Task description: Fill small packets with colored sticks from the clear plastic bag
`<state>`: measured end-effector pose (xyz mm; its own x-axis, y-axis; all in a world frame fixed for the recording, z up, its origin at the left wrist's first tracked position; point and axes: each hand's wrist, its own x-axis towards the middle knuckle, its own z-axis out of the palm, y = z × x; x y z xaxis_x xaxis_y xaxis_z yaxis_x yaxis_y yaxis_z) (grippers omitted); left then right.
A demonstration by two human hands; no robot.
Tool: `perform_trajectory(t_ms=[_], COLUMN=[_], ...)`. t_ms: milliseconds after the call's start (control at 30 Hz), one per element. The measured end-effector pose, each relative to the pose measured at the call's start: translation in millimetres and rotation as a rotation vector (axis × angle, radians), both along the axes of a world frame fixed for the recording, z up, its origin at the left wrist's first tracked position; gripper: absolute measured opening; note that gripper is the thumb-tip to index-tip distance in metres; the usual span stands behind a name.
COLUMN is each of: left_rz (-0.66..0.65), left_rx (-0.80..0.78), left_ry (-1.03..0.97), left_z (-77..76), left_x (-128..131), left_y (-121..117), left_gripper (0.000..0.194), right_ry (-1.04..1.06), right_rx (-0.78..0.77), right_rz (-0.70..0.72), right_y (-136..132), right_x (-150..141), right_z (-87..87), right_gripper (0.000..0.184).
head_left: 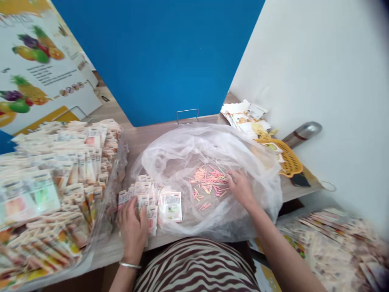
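Observation:
My left hand point(133, 223), a bangle at its wrist, lies over a row of small printed packets point(142, 188) at the table's front edge. Its fingers are stretched out and a little apart on them. My right hand point(241, 187) is at the right side of a loose pile of thin pink, yellow and green sticks point(209, 178). Its fingertips are drawn together; anything between them is too small to make out. The sticks lie on a spread, crumpled clear plastic bag point(188, 140). Between my hands, a single packet point(172, 207) with a green window lies flat.
On the left, a clear plastic tray point(105, 219) is heaped with packets. A blue panel point(170, 61) stands behind the bag. At right are a yellow basket point(290, 160), a metal cylinder point(304, 134) and stacked white packaging point(244, 115). More packets point(337, 243) lie lower right.

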<state>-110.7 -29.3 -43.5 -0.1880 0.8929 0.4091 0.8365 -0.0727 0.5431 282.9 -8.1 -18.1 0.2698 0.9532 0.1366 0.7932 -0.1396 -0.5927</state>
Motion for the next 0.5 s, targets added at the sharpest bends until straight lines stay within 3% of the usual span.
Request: perform_trajectory(t_ms=[100,233,367,500], left_rz=[-0.007,0.020,0.011,-0.038], left_rx=[0.002,0.037,0.116,0.213], left_ry=[0.162,0.175,0.203,0.184], left_z=[-5.6,1.9,6.5,14.9], left_x=[6.1,12.0,12.2,15.2], left_y=[19.6,32.5,26.9,17.3], left_gripper=[0.051,0.050,0.047,0.041], right_ry=[-0.232,-0.351,-0.325,-0.219], right_rx=[-0.132,-0.273,-0.316,-0.361], right_rz=[0.027,0.077,0.121,0.168], right_y=[21.9,51.4,75.7,86.6], right_x=[8.6,-7.4,-24.0,-11.7], right_z=[5.7,15.3,10.6,8.4], right_gripper=[0.028,0.028,0.017,0.015])
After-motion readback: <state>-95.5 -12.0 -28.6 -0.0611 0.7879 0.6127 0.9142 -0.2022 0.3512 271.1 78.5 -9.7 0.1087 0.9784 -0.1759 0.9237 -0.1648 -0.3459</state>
